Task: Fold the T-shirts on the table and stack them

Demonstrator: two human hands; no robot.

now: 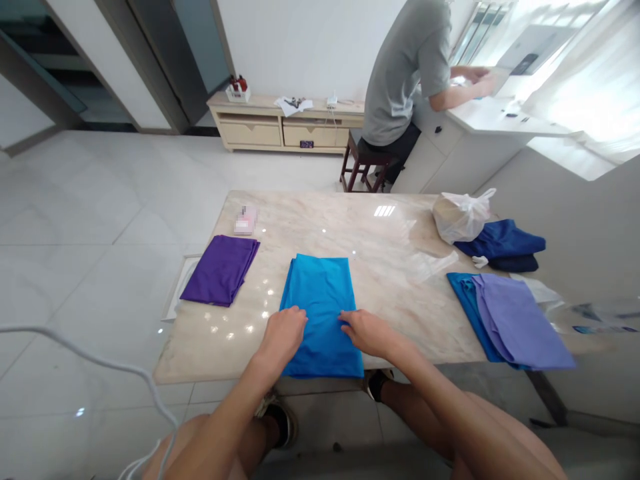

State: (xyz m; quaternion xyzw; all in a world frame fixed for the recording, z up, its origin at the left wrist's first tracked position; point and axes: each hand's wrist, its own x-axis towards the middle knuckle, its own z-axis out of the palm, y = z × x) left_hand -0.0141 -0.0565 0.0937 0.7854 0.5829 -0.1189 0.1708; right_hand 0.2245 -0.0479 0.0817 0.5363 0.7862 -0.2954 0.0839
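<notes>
A bright blue folded cloth [323, 293] lies flat on the marble-patterned table, directly in front of me, its near end at the table's front edge. My left hand [286, 332] is closed at the cloth's left side, the curled fingers on the fabric. On the opposite side, my right hand [367, 331] has its thumb and fingertips drawn together on the cloth's right part. Slight creases run between the two hands. To the left sits a folded purple cloth [220, 270], apart from both hands.
The table [390, 267] also bears a pink box [245, 220], a tied white plastic bag [461, 217], dark blue cloth [505, 243] and a folded lavender cloth [520, 320] over blue fabric. A white cable [100, 360] crosses at left. Beyond, a person [410, 73] sits on a stool.
</notes>
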